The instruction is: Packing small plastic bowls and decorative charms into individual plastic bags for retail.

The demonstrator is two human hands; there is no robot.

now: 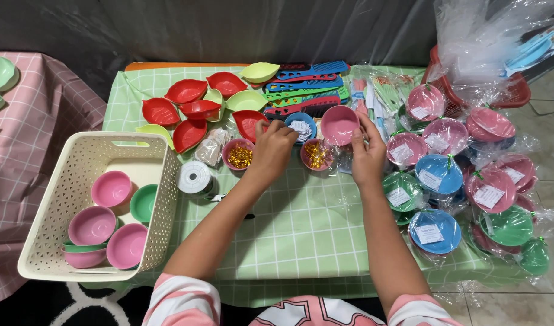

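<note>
The pink bowl [339,124] sits empty on the tabletop [301,223] at about 12 o'clock from the person's hands, just beyond the right hand's fingertips.

Head view: the left hand [272,148] is curled, its fingers bunched at the rim of a blue bowl [301,125] that holds small white tags; whether it pinches one of them cannot be told. The right hand [367,154] has its fingers drawn together near the pink bowl's 4 o'clock edge, touching clear plastic wrap; what it grips cannot be made out. Between the two hands stands a small pink bowl of gold bits [317,154], and a second one like it [239,155] lies at 9 o'clock of the left hand. At 11 o'clock of the hands are red and green leaf-shaped dishes [186,111]; at 12 o'clock, a row of coloured combs [307,87]. At 3 o'clock lies a crowd of wrapped bowls [470,181] in pink, blue and green, each with a white tag. At 8 o'clock a cream perforated basket [53,235] holds loose pink and green bowls. A roll of tape [195,177] lies just beside the basket.
</note>
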